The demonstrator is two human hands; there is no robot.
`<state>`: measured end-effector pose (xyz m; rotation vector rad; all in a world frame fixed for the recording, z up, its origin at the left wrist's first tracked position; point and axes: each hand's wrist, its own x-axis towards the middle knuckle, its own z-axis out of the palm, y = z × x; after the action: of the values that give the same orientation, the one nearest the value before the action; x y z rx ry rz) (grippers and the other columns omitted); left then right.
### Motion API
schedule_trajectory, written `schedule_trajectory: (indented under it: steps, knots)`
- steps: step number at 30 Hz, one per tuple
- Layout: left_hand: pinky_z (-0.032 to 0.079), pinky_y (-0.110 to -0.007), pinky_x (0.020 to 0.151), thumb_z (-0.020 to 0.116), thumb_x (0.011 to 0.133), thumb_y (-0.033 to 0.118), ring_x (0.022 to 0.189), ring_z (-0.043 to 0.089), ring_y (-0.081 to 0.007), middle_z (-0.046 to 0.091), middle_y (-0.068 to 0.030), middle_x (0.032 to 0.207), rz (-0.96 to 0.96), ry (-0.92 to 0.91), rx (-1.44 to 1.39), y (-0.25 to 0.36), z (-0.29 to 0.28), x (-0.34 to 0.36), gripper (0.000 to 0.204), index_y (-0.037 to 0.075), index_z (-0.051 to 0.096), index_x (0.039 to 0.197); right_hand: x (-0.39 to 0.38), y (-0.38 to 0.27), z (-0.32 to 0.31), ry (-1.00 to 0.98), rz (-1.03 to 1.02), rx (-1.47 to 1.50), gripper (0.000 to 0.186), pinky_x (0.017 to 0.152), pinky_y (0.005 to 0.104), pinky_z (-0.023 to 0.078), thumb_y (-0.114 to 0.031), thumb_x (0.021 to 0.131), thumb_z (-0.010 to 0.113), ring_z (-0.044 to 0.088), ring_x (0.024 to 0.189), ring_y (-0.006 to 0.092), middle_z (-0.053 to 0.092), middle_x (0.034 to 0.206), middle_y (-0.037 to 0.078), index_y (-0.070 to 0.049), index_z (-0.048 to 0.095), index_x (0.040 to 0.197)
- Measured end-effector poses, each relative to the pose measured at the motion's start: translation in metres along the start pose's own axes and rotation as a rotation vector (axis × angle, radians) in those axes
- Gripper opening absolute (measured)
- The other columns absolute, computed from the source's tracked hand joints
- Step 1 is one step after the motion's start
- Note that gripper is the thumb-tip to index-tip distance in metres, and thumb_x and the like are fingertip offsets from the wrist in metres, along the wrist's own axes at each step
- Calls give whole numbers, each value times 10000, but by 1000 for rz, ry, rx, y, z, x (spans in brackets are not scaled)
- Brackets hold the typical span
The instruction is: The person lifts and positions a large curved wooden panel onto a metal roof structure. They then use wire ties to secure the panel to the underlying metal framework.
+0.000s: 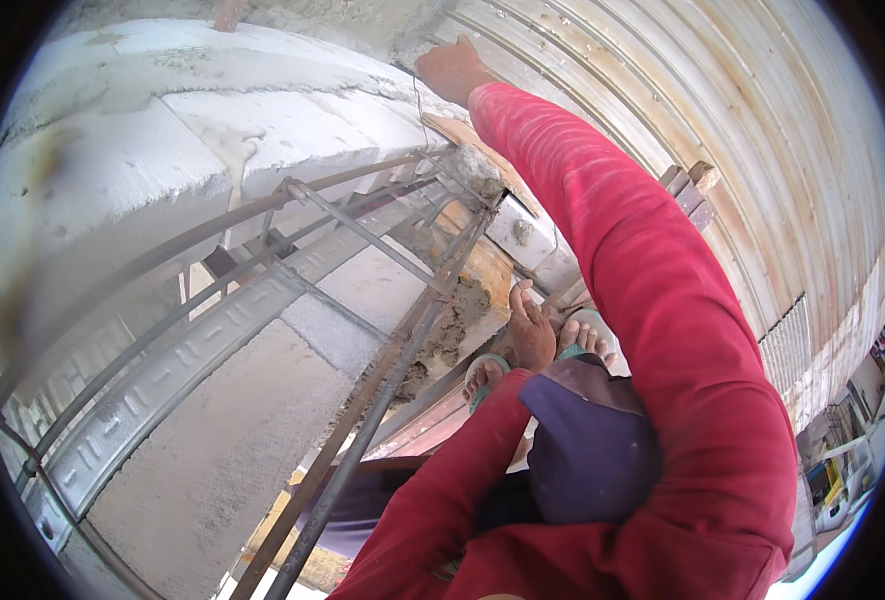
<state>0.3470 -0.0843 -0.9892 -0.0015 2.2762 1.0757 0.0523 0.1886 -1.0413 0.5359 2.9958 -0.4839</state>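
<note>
My right hand (452,72) reaches high to the upper end of the white block wall (112,180), beside the corrugated metal sheet (722,110); its fingers are bent, and what they hold is unclear. A thin wire (419,110) hangs just below it. My left hand (530,338) is low, fingers loosely extended, beside a mortar-smeared block edge (472,310) and near my feet in green sandals (587,330). A rebar cage (357,225) runs diagonally along the wall over pale blocks (212,430) and a perforated metal strip (127,430).
Wooden offcuts (690,190) stick out beside the metal sheet. A board (462,135) rests at the far end of the rebar. Assorted clutter (842,470) lies far below at the right rim. A dark purple cloth item (592,450) is between my arms.
</note>
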Motion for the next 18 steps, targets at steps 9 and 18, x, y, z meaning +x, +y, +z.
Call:
schedule_trajectory:
  steps: [9,18]
  knots:
    - [479,-454,893,445,1032,297,1051,626,-400,666,-239,1130,-241,-31,534,-112,-25,-6,373,1,658,1112,-1,-67,-26,28,-256,-111,199,957,424,393,-178,960,539,687,992,210,740,965,20,-159,735,990]
    - [439,-483,1016,544,990,349,1199,564,-417,612,-219,1306,240,150,711,-179,-63,19,401,41,659,1220,11,-45,-10,232,-389,-152,184,953,410,426,-197,974,535,676,990,209,706,970,5,-210,697,1060]
